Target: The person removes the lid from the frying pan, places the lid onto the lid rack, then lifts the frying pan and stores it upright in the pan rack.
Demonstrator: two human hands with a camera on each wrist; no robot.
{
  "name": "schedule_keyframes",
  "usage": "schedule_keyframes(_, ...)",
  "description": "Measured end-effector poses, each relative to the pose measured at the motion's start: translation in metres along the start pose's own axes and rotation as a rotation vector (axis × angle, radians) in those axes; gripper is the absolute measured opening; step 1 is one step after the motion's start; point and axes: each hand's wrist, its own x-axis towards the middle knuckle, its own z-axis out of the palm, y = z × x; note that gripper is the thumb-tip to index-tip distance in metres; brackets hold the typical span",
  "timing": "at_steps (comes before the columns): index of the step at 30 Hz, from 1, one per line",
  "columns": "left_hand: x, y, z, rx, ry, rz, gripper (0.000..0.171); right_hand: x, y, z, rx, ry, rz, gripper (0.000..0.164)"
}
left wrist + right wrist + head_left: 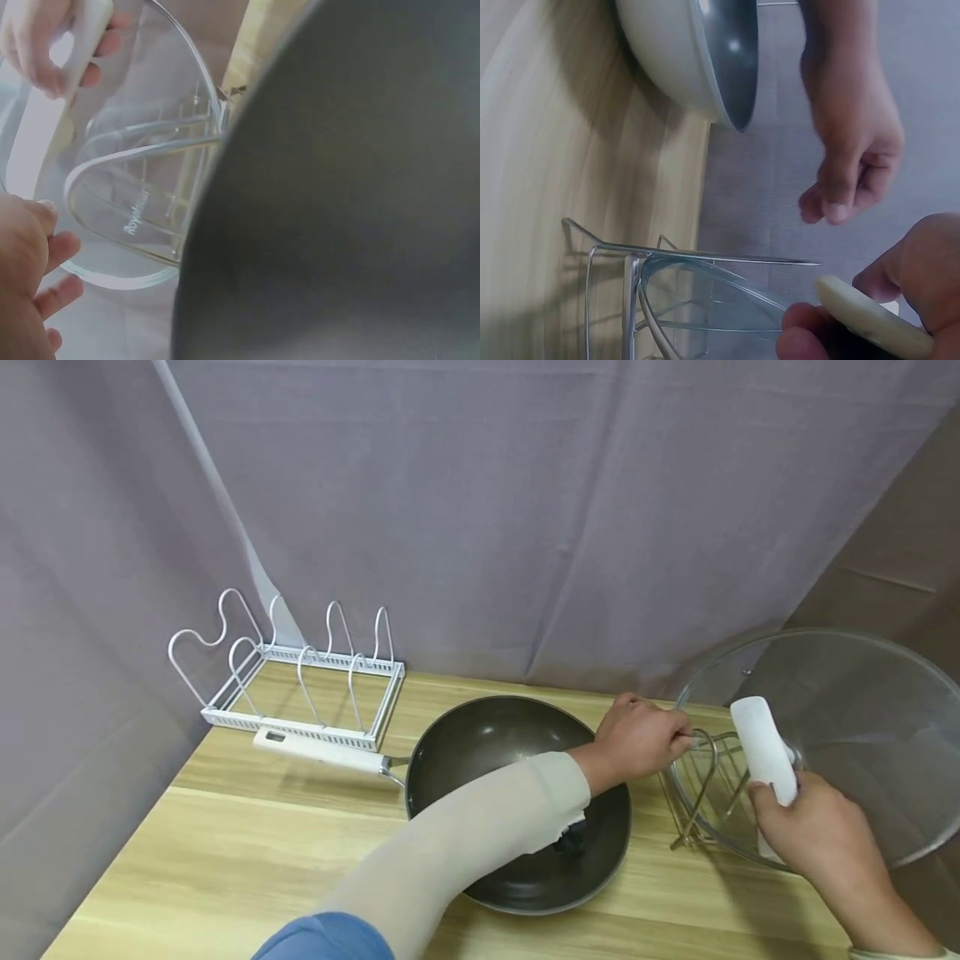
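Observation:
My right hand (825, 827) grips the white handle (759, 739) of a large clear glass lid (870, 718), which is tilted up on edge. In the right wrist view the lid's lower rim (676, 264) sits among the wires of a small metal lid rack (705, 253). My left hand (645, 739) reaches across a dark wok (510, 727) and hovers near the rack. Its fingers are loosely curled with nothing in them, and the right wrist view shows them apart from the wires.
The wok's white handle (322, 752) points left, close to the front of a white wire pan rack (300, 729). Everything stands on a wood-grain table (225, 868), with a grey cloth (450, 527) hanging along its back.

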Motion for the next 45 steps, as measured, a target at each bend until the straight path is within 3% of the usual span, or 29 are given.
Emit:
schedule_keyframes(4, -0.009, -0.001, -0.012, -0.011, -0.009, 0.026, 0.025, 0.000, 0.000, 0.000, -0.015, 0.000, -0.003, 0.042)
schedule_keyframes(10, -0.025, -0.007, -0.026, -0.028, 0.036, 0.052, 0.023, 0.003, 0.002, -0.005, -0.028, -0.064, 0.013, 0.052)
schedule_keyframes(23, -0.071, -0.040, -0.040, -0.160, 0.078, -0.008, 0.019, -0.005, -0.001, -0.010, -0.056, -0.053, 0.066, 0.067)
schedule_keyframes(32, -0.107, -0.067, -0.052, -0.159, 0.105, -0.034, 0.021, -0.010, -0.003, -0.005, -0.027, -0.002, 0.151, 0.068)
schedule_keyframes(45, -0.149, -0.100, -0.065, -0.167, 0.178, -0.091, 0.020, -0.010, -0.009, 0.002, 0.050, 0.181, 0.110, 0.057)
